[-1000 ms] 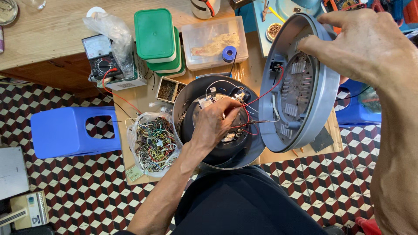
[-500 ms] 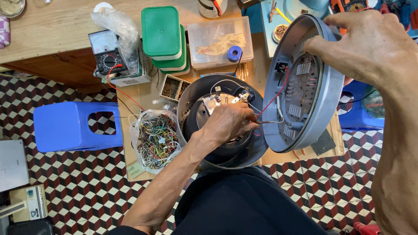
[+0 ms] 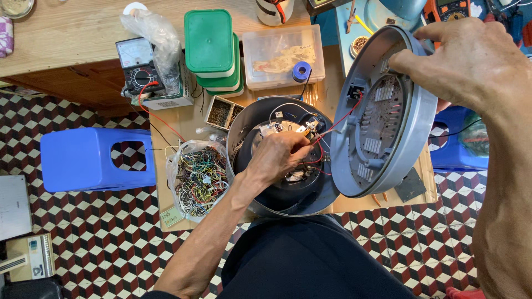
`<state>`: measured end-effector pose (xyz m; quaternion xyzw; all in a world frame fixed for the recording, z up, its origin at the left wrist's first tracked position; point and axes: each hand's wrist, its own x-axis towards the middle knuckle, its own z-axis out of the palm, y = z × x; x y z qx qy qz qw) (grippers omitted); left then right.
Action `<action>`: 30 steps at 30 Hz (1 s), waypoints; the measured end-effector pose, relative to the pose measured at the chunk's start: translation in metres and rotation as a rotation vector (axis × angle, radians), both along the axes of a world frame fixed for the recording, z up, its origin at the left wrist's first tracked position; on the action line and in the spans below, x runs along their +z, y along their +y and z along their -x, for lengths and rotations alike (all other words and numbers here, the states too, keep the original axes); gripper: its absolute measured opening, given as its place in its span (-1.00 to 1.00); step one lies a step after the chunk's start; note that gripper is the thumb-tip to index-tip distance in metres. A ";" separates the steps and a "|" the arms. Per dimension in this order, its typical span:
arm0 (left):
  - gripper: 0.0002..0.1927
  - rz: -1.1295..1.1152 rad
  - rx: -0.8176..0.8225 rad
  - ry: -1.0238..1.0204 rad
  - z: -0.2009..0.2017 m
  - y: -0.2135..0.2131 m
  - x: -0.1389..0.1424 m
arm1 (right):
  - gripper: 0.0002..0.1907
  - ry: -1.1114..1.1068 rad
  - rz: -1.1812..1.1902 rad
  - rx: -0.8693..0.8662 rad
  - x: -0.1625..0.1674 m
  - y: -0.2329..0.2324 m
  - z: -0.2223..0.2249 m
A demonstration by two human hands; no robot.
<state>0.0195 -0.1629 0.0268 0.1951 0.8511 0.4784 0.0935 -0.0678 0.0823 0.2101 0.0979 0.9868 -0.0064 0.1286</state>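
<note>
Round cooker housing (image 3: 288, 196) open on low wooden board (image 3: 354, 205). Left hand (image 3: 280, 155) inside housing, fingers pinched on red wires (image 3: 332, 124) near terminals. Right hand (image 3: 471, 61) grips rim of grey base cover (image 3: 382, 116), tilted up right of housing. Bag of wire scraps (image 3: 197, 177) left of housing, multimeter (image 3: 136, 66) behind it.

The left hand (image 3: 280, 156) is working deeper among the red wires (image 3: 338, 123) inside the open round appliance body (image 3: 288, 196), its fingers now curling nearer the centre than a second ago. The right hand (image 3: 471, 61) is tipping the grey base plate (image 3: 382, 111) further open toward the right of the frame. The whole view is drifting, so the bench things are sliding slightly right.
</note>
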 end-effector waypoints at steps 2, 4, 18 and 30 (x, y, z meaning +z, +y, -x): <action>-0.83 -0.052 0.085 -0.012 -0.003 -0.006 -0.003 | -0.33 0.008 0.010 0.007 0.004 -0.005 0.001; -0.78 -0.048 0.154 -0.031 -0.008 -0.008 -0.005 | -0.33 0.003 -0.007 0.004 0.009 -0.012 0.002; -0.75 -0.089 0.321 -0.176 -0.015 -0.017 -0.003 | -0.35 -0.089 -0.037 0.029 0.025 -0.045 0.006; -0.59 -0.320 0.445 -0.658 -0.017 -0.018 -0.003 | -0.40 -0.034 0.014 0.069 0.018 -0.052 0.002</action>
